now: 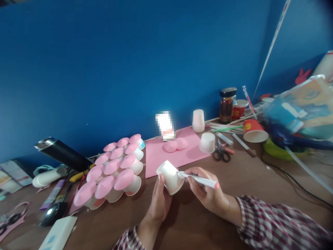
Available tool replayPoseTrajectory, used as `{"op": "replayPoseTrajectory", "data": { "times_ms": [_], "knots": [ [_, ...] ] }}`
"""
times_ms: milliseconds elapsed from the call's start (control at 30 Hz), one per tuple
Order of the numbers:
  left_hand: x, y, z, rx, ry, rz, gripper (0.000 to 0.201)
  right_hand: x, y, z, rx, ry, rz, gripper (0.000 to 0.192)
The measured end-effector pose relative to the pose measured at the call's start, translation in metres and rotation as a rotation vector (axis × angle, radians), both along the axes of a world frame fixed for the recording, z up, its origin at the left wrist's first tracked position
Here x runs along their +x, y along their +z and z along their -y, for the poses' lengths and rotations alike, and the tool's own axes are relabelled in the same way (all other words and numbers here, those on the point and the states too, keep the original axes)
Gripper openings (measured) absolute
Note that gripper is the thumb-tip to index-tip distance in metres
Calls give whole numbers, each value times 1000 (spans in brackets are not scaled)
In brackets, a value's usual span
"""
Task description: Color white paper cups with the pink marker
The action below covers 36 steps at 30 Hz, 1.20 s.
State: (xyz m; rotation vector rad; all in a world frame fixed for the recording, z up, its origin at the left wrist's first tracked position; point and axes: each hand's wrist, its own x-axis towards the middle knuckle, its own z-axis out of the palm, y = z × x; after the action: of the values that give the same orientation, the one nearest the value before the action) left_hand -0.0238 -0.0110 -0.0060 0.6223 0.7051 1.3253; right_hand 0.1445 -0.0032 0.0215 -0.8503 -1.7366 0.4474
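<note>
My left hand grips a small white paper cup, tilted on its side above the brown table. My right hand holds a white glue stick with a pink end, its tip touching the cup's rim. To the left stands a cluster of several white cups topped with pink paper caps. Behind the held cup lies a pink paper sheet with two pink paper discs on it.
Two upturned white cups, scissors, a red paper cup, a dark jar and straws lie at the back right. A black cylinder, rolled cups and tools crowd the left. A black cable crosses the right.
</note>
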Motion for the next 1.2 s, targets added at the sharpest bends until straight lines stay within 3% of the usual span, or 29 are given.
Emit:
{"op": "replayPoseTrajectory", "data": {
  "times_ms": [1200],
  "knots": [
    [2,7,1,-66,-20,19,47,0,-3,1,13,-40,7,8]
  ]
}}
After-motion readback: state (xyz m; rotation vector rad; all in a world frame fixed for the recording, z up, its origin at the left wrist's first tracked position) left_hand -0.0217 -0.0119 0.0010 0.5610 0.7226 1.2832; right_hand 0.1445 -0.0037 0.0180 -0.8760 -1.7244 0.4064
